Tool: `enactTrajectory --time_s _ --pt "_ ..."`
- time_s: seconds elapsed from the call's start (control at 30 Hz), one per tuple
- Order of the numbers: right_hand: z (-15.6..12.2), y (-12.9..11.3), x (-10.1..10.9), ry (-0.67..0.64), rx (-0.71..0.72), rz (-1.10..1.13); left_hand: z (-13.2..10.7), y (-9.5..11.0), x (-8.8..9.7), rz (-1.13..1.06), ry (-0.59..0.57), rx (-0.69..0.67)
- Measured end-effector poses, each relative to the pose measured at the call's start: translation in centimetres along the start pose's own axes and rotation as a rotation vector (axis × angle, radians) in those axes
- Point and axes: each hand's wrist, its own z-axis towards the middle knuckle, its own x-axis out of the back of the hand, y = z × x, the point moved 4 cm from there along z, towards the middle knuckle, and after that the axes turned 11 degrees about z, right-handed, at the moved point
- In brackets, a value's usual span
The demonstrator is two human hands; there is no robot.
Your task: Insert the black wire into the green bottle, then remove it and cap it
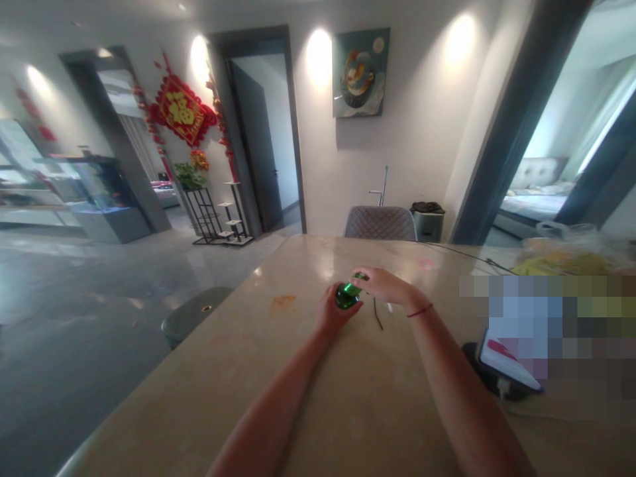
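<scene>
A shiny green glass bottle (342, 297) is on the table before me, its upper end tilted to the right. My left hand (332, 310) is wrapped around the lower body of the bottle. At its top, my right hand (380, 283) is closed on the neck end, and the fingers cover most of that end. Whether a cap is under them, I cannot tell. Just right of the bottle, a thin dark strip (378, 315) lies on the table, partly below my right wrist.
The pale stone table (238, 377) has orange-red stains. To the right, a tablet-like screen (509, 361) with a white cable leans on a dark stand, beside a blurred-out patch. Plastic bags (571, 255) lie behind it. A grey quilted chair (380, 222) and a stool (193, 315) stand at the edges.
</scene>
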Motion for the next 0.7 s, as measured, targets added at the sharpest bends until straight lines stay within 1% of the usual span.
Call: enactTrajectory --time_s 0.17,0.3,0.43,0.5,0.57,0.67,0.7 --pt "-0.2 -0.2 0.1 0.011 0.007 -0.015 0.1 0.1 0.0 0.004 0.006 -0.012" --pt "-0.5 -0.2 0.3 0.029 0.021 -0.024 0.2 0.0 -0.1 0.017 -0.003 0.005" --pt "-0.9 -0.4 0.1 0.023 0.087 0.024 0.2 0.1 -0.2 0.010 -0.007 0.000" --pt "-0.9 -0.4 -0.2 0.015 0.098 0.057 0.3 0.0 -0.2 0.007 -0.003 0.004" --pt "-0.8 -0.1 -0.5 0.045 0.035 0.071 0.3 -0.1 -0.3 0.001 -0.001 0.007" --pt "-0.4 0.7 -0.8 0.138 -0.115 0.042 0.3 -0.2 -0.4 -0.007 -0.015 0.000" --pt "-0.3 0.9 -0.9 0.160 -0.130 0.035 0.3 -0.2 -0.5 -0.005 -0.017 0.000"
